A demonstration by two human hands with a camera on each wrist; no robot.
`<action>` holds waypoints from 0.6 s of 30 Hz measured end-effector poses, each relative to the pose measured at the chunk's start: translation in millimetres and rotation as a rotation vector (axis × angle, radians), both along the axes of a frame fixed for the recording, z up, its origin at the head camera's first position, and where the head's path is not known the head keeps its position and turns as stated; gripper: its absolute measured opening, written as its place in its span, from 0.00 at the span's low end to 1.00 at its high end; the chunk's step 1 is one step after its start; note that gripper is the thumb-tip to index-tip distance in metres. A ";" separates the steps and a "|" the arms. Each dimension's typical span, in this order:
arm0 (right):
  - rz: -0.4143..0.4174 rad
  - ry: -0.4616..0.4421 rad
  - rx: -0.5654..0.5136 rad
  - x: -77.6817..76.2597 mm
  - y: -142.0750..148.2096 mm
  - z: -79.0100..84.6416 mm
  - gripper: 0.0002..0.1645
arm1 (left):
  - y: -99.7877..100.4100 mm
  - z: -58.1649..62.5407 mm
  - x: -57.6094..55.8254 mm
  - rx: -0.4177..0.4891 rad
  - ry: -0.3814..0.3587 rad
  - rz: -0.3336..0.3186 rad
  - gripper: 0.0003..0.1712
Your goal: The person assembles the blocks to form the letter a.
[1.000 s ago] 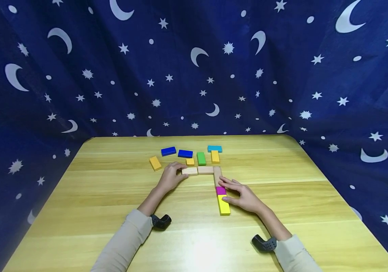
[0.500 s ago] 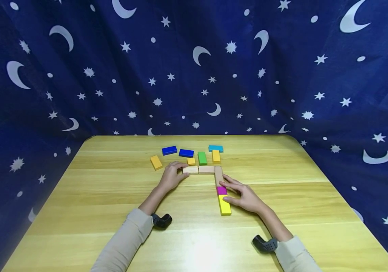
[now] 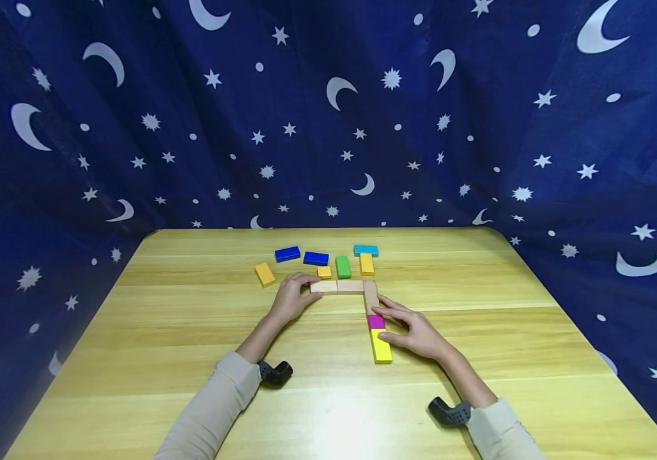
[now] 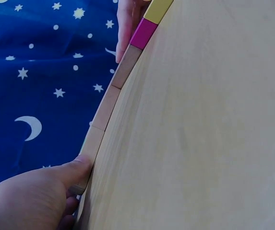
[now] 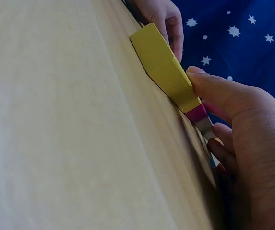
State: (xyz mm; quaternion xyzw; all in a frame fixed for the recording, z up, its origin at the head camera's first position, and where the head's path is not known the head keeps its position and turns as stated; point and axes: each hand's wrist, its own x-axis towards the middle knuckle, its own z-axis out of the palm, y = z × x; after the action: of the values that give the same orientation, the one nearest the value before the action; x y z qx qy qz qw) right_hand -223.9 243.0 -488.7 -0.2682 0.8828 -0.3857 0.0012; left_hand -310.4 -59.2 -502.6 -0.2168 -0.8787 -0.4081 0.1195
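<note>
My left hand [image 3: 291, 298] pinches the left end of a pale wooden block [image 3: 324, 287], thumb on the near side and fingers on the far side. A second wooden block [image 3: 350, 287] lies end to end with it. At the corner, a third wooden block [image 3: 371, 296] runs toward me, followed by a magenta block [image 3: 377, 322] and a yellow block [image 3: 382, 347]. My right hand [image 3: 419, 335] lies along the right of this line, its thumb touching the yellow block [image 5: 163, 67]. Its fingers extend beside the magenta and third wooden blocks; the right wrist view partly hides their contact.
Behind the line lie two dark blue blocks [image 3: 287, 254], a green block [image 3: 342, 267], a light blue block [image 3: 365, 250] and several orange blocks [image 3: 265, 274]. The wooden table [image 3: 190, 319] ends at a blue curtain [image 3: 305, 115] with moons and stars.
The head view has shifted slightly. My right fingers have edged to the right, off the top of the third wooden block. My left hand keeps its pinch on the pale wooden block.
</note>
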 end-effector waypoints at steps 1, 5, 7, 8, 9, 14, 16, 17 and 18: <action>0.001 0.000 -0.002 0.2 0.0 0.1 0.33 | -0.1 0.2 0.2 0.003 0.000 -0.001 0.19; 0.010 0.001 -0.011 0.0 0.3 -0.6 0.32 | -0.5 1.0 0.9 0.017 0.002 -0.011 0.19; 0.012 0.002 -0.011 -0.2 0.5 -1.2 0.32 | -0.6 0.9 1.0 0.017 0.000 -0.012 0.19; 0.011 0.002 -0.011 -0.2 0.5 -1.2 0.32 | -0.6 0.7 0.9 0.016 0.000 -0.012 0.19; 0.010 0.000 -0.010 -0.1 0.3 -0.9 0.32 | -0.6 0.5 0.9 0.014 0.000 -0.011 0.19; 0.004 -0.008 -0.006 0.8 -0.9 1.9 0.32 | -0.9 -0.1 0.6 0.007 0.002 -0.011 0.20; 0.003 -0.010 -0.005 1.1 -1.3 2.8 0.32 | -1.0 -0.2 0.4 0.005 0.000 -0.012 0.20; 0.003 -0.010 -0.006 1.2 -1.4 3.2 0.32 | -1.0 -0.4 0.2 0.003 -0.001 -0.011 0.20; 0.002 -0.011 -0.006 1.3 -1.5 3.5 0.32 | -1.0 -0.5 0.0 0.001 -0.003 -0.011 0.20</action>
State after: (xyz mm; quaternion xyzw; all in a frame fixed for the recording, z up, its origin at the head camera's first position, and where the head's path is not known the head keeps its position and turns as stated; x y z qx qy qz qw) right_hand -222.6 241.5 -485.2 -0.2672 0.8813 -0.3897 0.0056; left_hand -310.3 -60.2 -503.1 -0.2209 -0.8775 -0.4096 0.1159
